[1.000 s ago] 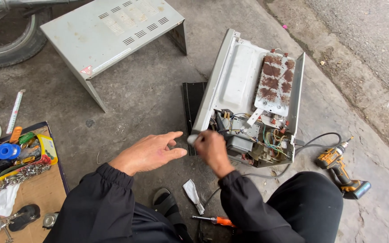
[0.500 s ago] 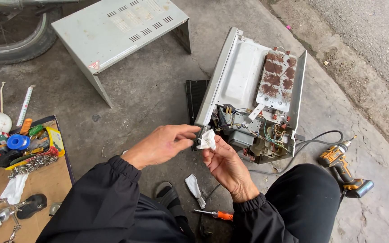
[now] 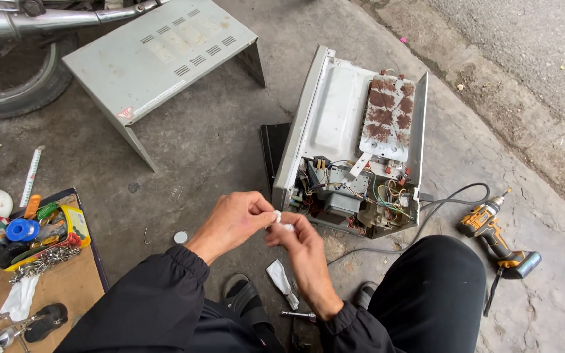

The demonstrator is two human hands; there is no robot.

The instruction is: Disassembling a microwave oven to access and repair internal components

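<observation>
Both hands, the left hand (image 3: 233,219) and right hand (image 3: 303,245), are pinching a small white part (image 3: 282,222) between fingertips, just in front of the opened microwave (image 3: 335,124), its wiring showing, near a cordless drill (image 3: 492,232).

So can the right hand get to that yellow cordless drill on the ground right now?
Probably not straight away. The right hand is pinching a small white piece together with the left hand, and the raised right knee sits between it and the drill.
</observation>
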